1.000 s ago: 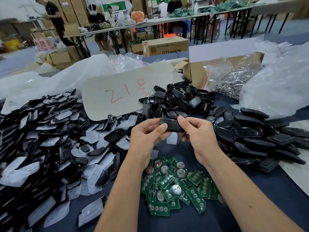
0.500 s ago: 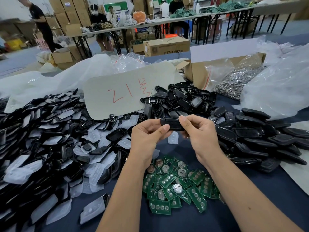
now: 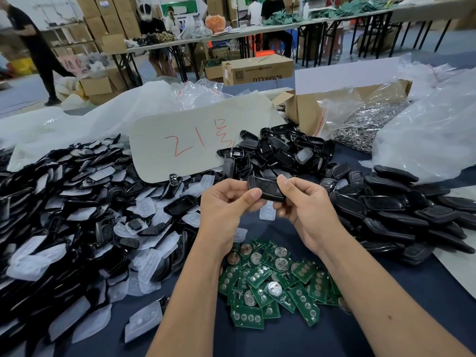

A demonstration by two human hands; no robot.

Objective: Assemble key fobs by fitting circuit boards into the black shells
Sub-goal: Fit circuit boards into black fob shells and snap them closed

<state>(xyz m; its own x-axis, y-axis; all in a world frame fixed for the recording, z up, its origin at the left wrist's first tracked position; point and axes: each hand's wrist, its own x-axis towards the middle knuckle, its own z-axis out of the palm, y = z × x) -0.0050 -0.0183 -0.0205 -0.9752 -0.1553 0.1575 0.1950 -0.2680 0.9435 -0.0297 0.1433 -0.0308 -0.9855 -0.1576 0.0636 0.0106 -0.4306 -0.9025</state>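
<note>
A black key fob shell [image 3: 266, 188] is held above the table between both hands. My left hand [image 3: 225, 210] pinches its left end with thumb and fingers. My right hand [image 3: 305, 210] grips its right end, thumb on top. Under my wrists lies a heap of green circuit boards [image 3: 273, 284] with round metal contacts. Whether a board sits inside the held shell is hidden.
Black shells mixed with translucent white button pads [image 3: 77, 228] are heaped at the left. More black shells [image 3: 280, 153] lie behind the hands, and closed fobs [image 3: 401, 210] are stacked at right. A card marked in red [image 3: 195, 140], a cardboard box of metal rings [image 3: 360, 124] and plastic bags [image 3: 432, 140] stand behind.
The shell has tilted, its right end dropping lower between my fingers. Both hands stay at the same spot. A person in the background walks further left.
</note>
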